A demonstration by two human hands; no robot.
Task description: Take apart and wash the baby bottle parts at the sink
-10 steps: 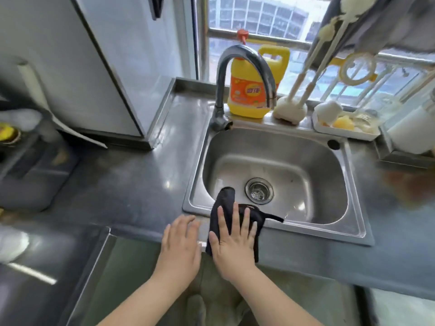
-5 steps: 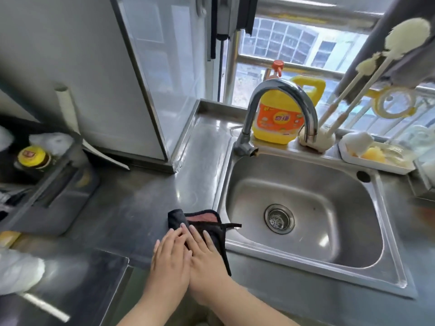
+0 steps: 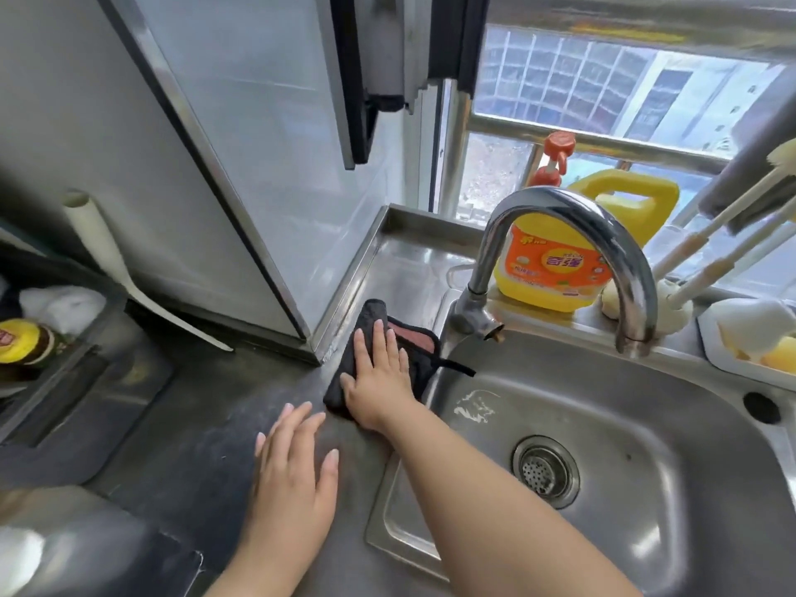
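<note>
A black cloth [image 3: 420, 359] lies on the steel counter at the sink's left rim, near the faucet base. My right hand [image 3: 379, 374] presses flat on it with straight fingers. My left hand [image 3: 295, 471] rests flat on the bare counter [image 3: 206, 428], nearer to me and left of the cloth. The steel sink [image 3: 672, 381] is dry-looking with a round drain [image 3: 545, 469]. A white tray [image 3: 710, 351] with yellow and white pieces sits at the far right edge. No baby bottle part is plainly seen.
A curved faucet [image 3: 573, 213] arches over the sink. Behind it stand a yellow detergent jug [image 3: 555, 273] and white long-handled brushes [image 3: 706, 252] leaning against the window rail. A dark stove area with a yellow-lidded jar [image 3: 17, 342] lies at left.
My right hand has pushed the cloth from the sink's front rim leftward, then away along the counter toward the faucet base. My left hand has separated from it and stays nearer.
</note>
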